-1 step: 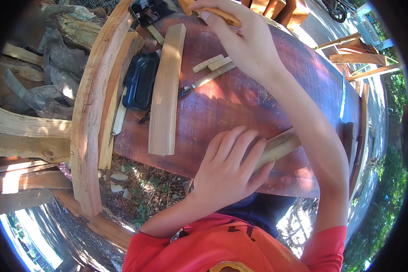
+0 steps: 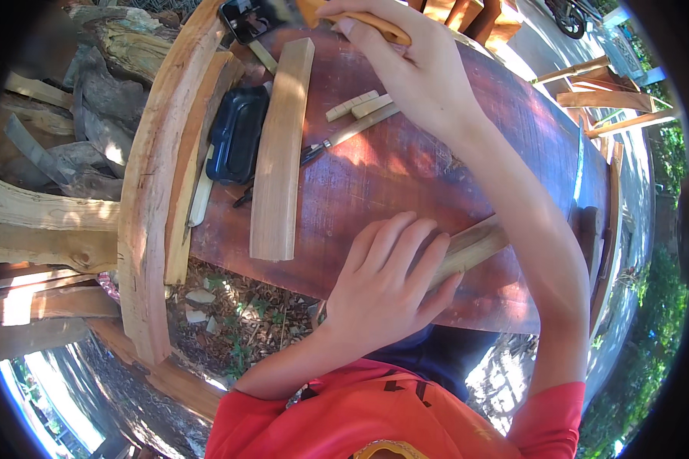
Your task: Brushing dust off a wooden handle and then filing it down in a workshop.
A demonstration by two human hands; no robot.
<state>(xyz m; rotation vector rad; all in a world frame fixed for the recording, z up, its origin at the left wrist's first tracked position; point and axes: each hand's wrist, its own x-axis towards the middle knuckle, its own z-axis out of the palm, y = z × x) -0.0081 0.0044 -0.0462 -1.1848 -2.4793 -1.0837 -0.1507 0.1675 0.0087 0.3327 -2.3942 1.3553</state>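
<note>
My left hand (image 2: 383, 279) lies over a short wooden strip (image 2: 475, 246) on the reddish-brown table, its fingers and thumb closed around one end. The strip's other end runs under my right forearm. At the far edge, my right hand (image 2: 425, 65) is closed around an orange-handled tool (image 2: 375, 25); the tool's front part is blurred, so its kind cannot be told. A longer square wooden bar (image 2: 283, 153) lies left of my left hand. Between them rests a chisel-like tool (image 2: 348, 130) with a wooden section, beside two small wood pieces (image 2: 352, 105).
A dark blue open case (image 2: 237, 138) sits left of the bar, with a phone (image 2: 249, 19) beyond it. Long planks (image 2: 149, 206) line the table's left edge. Rough logs (image 2: 111, 99) are piled farther left. Wood chips (image 2: 260, 314) cover the ground by the near edge.
</note>
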